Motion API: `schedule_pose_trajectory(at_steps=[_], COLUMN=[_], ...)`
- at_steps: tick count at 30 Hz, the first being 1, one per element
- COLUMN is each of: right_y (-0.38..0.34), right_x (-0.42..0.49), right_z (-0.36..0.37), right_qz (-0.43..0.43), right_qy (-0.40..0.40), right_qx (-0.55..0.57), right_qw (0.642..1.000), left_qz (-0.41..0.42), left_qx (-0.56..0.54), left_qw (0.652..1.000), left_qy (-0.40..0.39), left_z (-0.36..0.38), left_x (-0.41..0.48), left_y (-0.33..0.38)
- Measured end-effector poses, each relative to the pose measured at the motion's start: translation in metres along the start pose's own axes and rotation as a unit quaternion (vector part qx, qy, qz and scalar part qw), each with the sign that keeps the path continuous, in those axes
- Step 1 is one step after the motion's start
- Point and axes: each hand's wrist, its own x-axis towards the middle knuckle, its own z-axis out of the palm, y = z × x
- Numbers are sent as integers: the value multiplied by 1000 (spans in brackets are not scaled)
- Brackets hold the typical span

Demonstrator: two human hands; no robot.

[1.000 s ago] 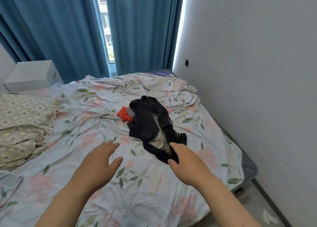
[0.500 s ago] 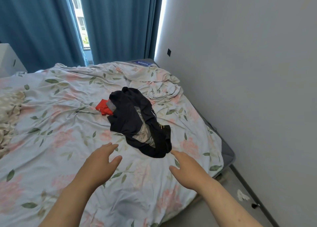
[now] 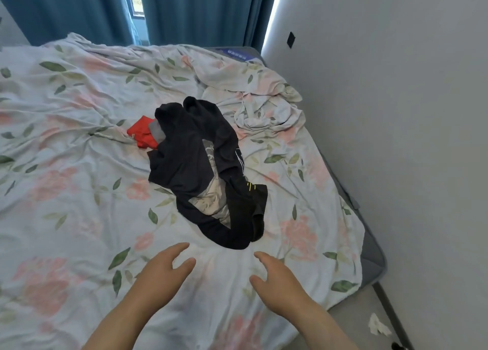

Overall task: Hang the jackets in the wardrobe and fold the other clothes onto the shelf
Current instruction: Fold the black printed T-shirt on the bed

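Dark clothes (image 3: pixel 195 170) lie crumpled on the bed (image 3: pixel 66 191), a red garment (image 3: pixel 141 135) touching their far-left edge. Left hand (image 3: pixel 161 273) and right hand (image 3: pixel 277 278) hover just short of them, fingers apart, empty. A hasty grab might lift tangled pieces together.

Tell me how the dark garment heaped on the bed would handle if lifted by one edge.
Probably floppy: the dark garment lies in soft, crumpled folds, so it would likely drape and unfurl. It looks thin, so it is likely light. Its left edge lies over a red item, which might drag along.
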Motion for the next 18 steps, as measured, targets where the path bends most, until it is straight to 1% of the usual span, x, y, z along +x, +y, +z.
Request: schedule_pose_trajectory(at_steps=[3,6,7,9,11,12,13,15,16,18], right_y=[27,38,41,39,43,47,49,53,54,57], right_x=[73,146,169,205,240,257,273,299,308,323], right_z=[10,21,26,28,39,43,47,49,50,48], right_qz=[6,6,1,-16,-34,-43,-51,-53,-45,-42], right_qy=[-17,-19,-13,31,60,63,60,55,55,70], right_qx=[20,61,76,95,72,52,33,-1,-25,-56], right_qw=[1000,998,997,995,995,996,996,997,997,995], left_qz=[-54,-89,-101,-130,-183,-194,-196,-194,-202,-235], left_qx=[-36,-70,-92,-151,-206,-238,-278,-378,-419,-457], left_qw=[998,994,991,980,961,952,941,905,885,854], left_qy=[-5,-7,-8,-4,-6,-5,-4,7,21,81], left_z=[43,79,90,103,122,130,137,149,153,159], left_x=[46,97,116,149,181,197,212,238,249,267], left_y=[-18,-38,-45,-50,-63,-69,-74,-78,-77,-76])
